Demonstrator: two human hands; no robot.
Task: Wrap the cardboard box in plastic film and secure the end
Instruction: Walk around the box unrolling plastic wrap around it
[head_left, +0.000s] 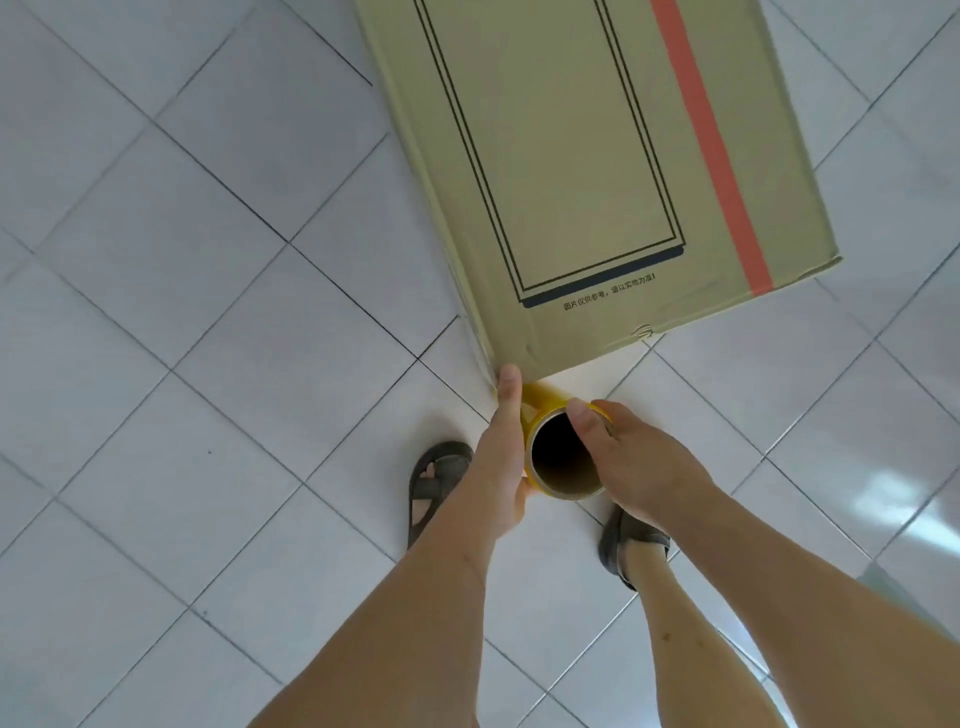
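A large brown cardboard box (582, 156) with a black line frame and an orange stripe stands on the tiled floor. Just below its near corner I hold a roll of plastic film (563, 457) with a yellow wound part and a brown cardboard core, its open end facing me. My left hand (498, 452) lies along the roll's left side, thumb stretched up to the box's corner, where clear film shows on the box's left face. My right hand (628, 457) grips the roll from the right, thumb over the core's rim.
The floor (208, 364) is white tile with dark grout lines. My two feet in dark sandals stand below the roll, the left one (436, 488) and the right one (631, 540). A bright reflection lies on the tiles at right.
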